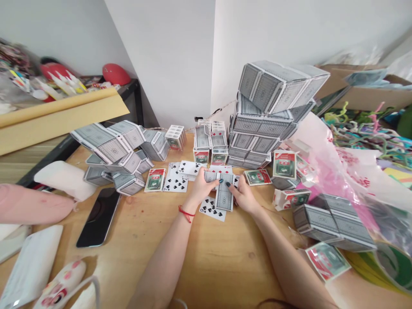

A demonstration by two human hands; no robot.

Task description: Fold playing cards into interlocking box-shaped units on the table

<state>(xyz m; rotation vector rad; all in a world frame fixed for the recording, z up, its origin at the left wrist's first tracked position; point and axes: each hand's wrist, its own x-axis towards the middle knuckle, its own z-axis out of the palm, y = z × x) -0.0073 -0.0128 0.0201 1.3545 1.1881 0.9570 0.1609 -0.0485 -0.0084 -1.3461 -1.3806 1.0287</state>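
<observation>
Just above the wooden table, several playing cards (224, 198) with grey patterned backs are held between my two hands, some upright and some sideways. My left hand (202, 189), with a red string bracelet at the wrist, is closed on them from the left, thumb on top. From the right, my right hand (246, 196) pinches the same cards, its dark-nailed thumb on the upright part. A six of spades (210, 209) lies face up partly beneath them. Beyond my left hand lie more face-up cards (177, 182) and a red and green card box (155, 180).
A tall stack of box shapes made from cards (267, 124) stands at the back right. Folded card pieces (116, 146) are piled at the left, with a phone (98, 218) in front. More card blocks (334, 221) and a green tape roll (391, 264) sit right.
</observation>
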